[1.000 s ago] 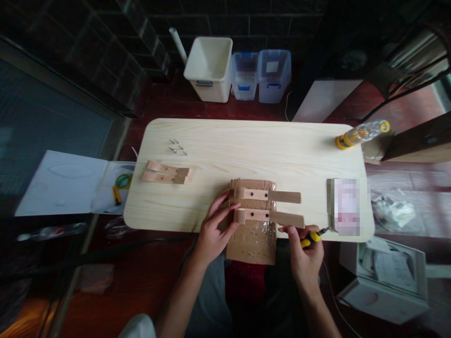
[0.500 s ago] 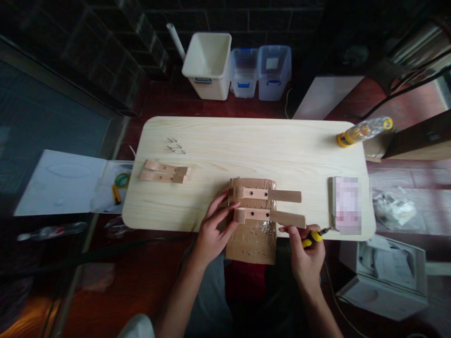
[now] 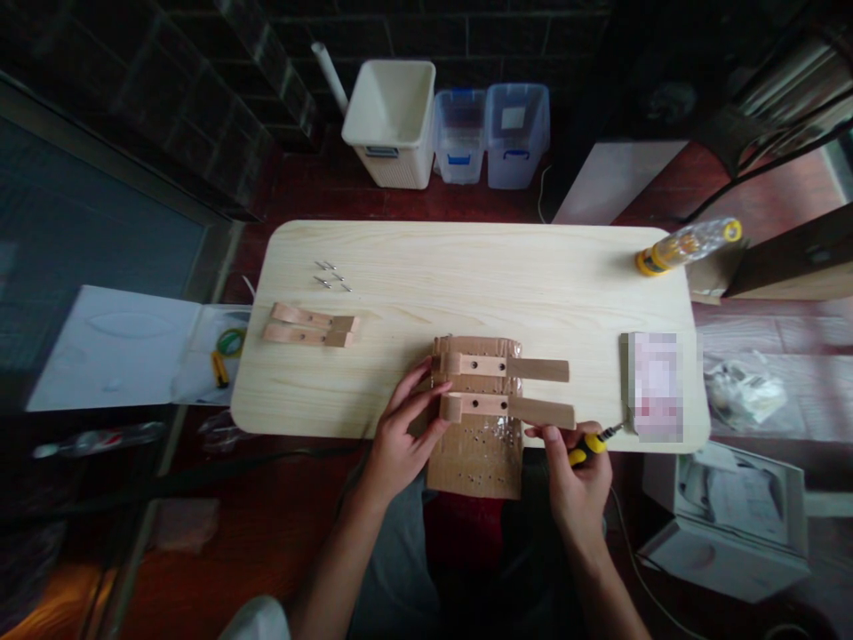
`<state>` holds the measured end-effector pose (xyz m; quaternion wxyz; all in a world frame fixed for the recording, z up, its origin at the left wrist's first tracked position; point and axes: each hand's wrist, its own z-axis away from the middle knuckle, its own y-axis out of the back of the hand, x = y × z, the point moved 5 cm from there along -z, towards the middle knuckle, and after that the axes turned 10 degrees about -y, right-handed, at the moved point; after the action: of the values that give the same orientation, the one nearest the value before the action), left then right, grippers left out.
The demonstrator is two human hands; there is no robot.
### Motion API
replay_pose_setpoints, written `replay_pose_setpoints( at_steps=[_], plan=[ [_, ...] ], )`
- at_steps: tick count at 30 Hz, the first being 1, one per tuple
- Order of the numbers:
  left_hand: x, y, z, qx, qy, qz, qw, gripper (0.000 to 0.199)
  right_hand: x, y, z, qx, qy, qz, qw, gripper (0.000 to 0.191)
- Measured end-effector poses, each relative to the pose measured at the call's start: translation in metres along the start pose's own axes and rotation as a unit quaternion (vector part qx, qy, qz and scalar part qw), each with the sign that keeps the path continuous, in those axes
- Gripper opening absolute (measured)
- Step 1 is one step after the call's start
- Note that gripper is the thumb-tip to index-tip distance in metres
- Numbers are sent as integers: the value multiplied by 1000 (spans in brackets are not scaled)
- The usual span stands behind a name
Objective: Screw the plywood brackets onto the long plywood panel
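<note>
A strip of cardboard (image 3: 474,458) with several small holes and shiny tape overhangs the table's front edge. Across it lie two wooden pieces, an upper one (image 3: 490,365) and a lower one (image 3: 490,404), each with two dark holes or screw heads. My left hand (image 3: 408,437) pinches the left end of the lower piece between thumb and fingers. My right hand (image 3: 574,476) is closed round a yellow-and-black screwdriver (image 3: 590,444), whose tip points right; its thumb and fingertip are at the lower piece's right end.
Two similar wooden pieces (image 3: 310,326) lie at the table's left, with several screws (image 3: 331,276) behind them. A yellow-capped clear container (image 3: 686,247) stands back right. A blurred pinkish box (image 3: 657,387) lies front right. Bins (image 3: 390,124) stand beyond the table (image 3: 480,258).
The lower wooden piece has shifted very slightly, its right end a touch higher. My right hand and the screwdriver have tilted a little upward. My left hand keeps its hold.
</note>
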<state>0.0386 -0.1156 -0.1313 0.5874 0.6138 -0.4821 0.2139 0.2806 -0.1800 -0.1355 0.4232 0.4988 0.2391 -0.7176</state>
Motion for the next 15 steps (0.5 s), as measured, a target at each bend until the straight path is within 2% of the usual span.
replay_pose_setpoints(
  at_steps=[15],
  plan=[
    [0, 2, -1, -1, 0, 6, 1000, 41, -1, -1, 2, 8, -5, -2, 1000, 36]
  ],
)
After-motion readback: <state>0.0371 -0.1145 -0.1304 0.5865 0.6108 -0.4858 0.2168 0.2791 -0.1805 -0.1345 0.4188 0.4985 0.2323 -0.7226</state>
